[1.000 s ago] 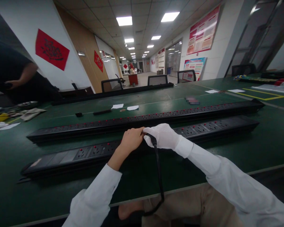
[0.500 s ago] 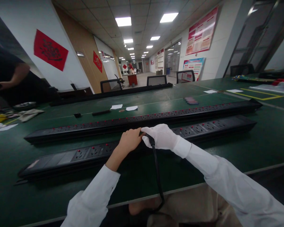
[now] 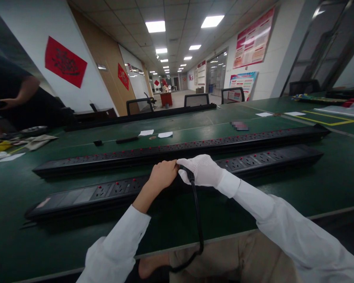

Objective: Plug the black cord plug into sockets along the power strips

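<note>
In the middle of the head view my two hands meet over the nearer power strip [image 3: 85,196], a long black bar with sockets and red dots. My right hand [image 3: 202,171], in a white dotted glove, is closed around a black cable plug [image 3: 190,175]. From the plug a thick black cable [image 3: 198,216] hangs down past the table's edge and bends toward my lap. My bare left hand [image 3: 163,175] is closed against the plug's front end, fingers curled. What its fingertips pinch is hidden. Both hands cover the strip's middle.
Behind lies a longer power strip [image 3: 177,149] on the green table [image 3: 106,243]. White papers [image 3: 165,135], a dark bar [image 3: 126,140] and a small black piece [image 3: 97,143] lie beyond. At left stands another person [image 3: 20,92]. Chairs [image 3: 196,100] line the far side.
Both hands stay together at the plug, nearly still. The lower part of the cable has swung slightly left below the table edge. The whole view has shifted a little.
</note>
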Demonstrator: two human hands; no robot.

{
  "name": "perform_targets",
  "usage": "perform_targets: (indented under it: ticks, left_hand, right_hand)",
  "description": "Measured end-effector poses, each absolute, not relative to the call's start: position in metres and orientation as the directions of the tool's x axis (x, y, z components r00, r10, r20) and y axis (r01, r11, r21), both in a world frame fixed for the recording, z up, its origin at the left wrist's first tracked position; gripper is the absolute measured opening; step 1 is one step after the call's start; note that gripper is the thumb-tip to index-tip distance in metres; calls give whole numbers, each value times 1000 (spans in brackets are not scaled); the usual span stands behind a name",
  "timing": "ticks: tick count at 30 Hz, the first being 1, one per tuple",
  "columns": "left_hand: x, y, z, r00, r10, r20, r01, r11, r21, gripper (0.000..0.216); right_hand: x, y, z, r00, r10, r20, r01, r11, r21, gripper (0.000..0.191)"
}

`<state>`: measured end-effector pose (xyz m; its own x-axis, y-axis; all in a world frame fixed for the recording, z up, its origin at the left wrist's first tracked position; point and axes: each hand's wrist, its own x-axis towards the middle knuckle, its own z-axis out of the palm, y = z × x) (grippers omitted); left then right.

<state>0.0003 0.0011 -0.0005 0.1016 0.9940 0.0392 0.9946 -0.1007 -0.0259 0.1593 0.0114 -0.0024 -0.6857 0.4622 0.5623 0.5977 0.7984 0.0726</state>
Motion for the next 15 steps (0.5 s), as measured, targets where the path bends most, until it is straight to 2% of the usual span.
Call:
perform_targets:
  ticks: [15]
  left_hand:
    - [0, 1, 0, 118, 992, 40, 993, -117, -35, 37]
  right_hand:
    - [159, 10, -1, -685, 479, 549, 610, 789, 74, 33]
